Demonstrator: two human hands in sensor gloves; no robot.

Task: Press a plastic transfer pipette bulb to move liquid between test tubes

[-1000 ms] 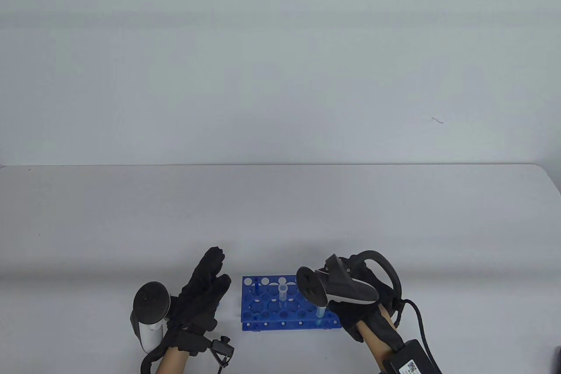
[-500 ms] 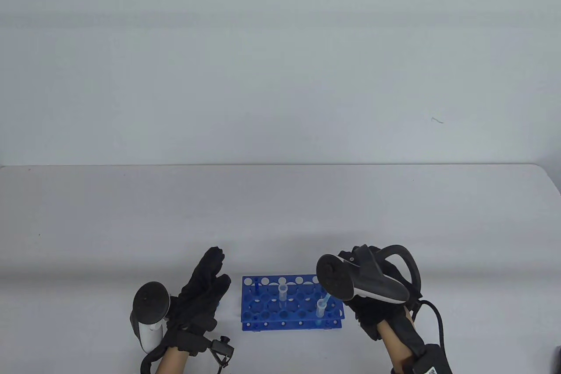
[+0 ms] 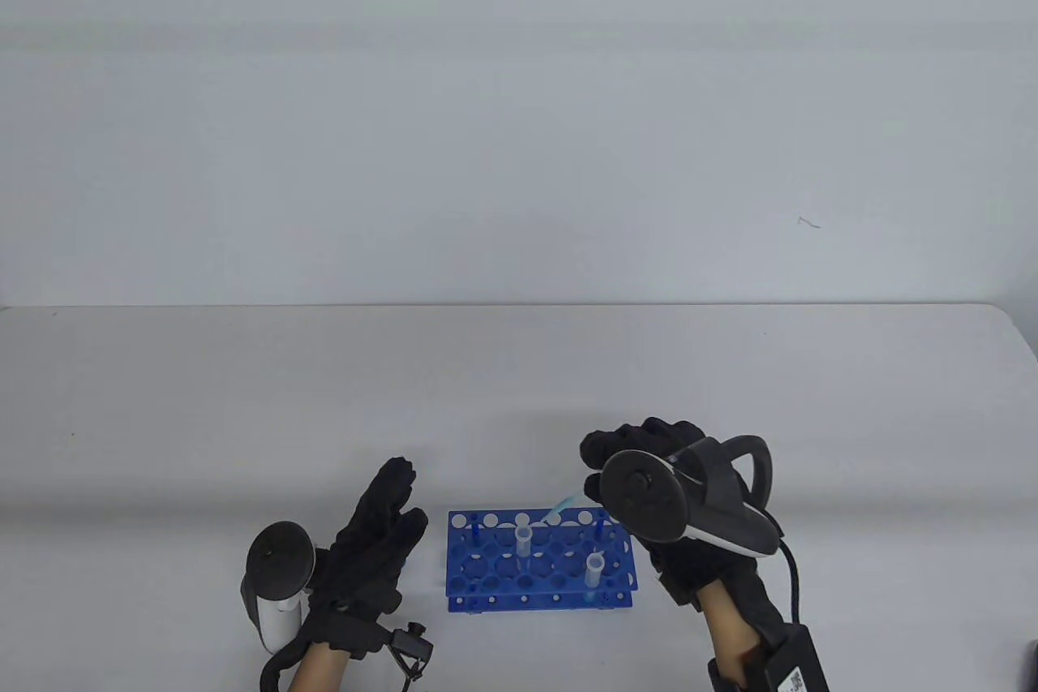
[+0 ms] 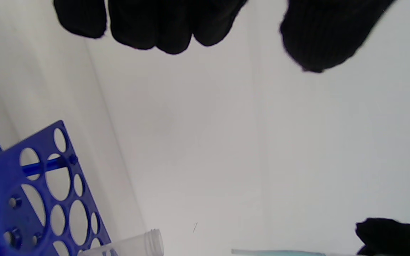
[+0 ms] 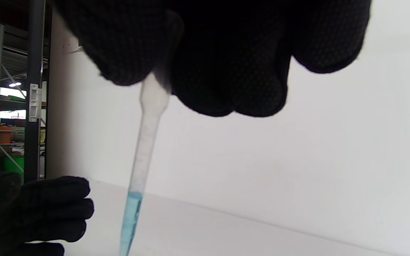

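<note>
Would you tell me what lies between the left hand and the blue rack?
Only bare table separates the left hand from the blue rack, seen in the table view.

Pipette [image 5: 144, 142] bulb hidden inside right hand [image 5: 208, 53], tip cut off by bottom edge

Two black-gloved hands low over the table, one idle, one gripping.

The left hand in a black knit sensor glove [image 3: 369, 554] lies near the table's front edge with its fingers straight and close together, pointing away from the person and slightly rightward, holding nothing; a round-headed black-and-white tracker [image 3: 277, 578] sits at its left side and a bare forearm shows at the bottom edge. The right hand in a matching black glove [image 3: 649, 453] is raised, fingers curled downward and pinching the top of a thin translucent plastic pipette [image 5: 144, 142], with a grey-and-black ring-shaped tracker [image 3: 689, 501] strapped over its back and a cable trailing from the wrist.
</note>
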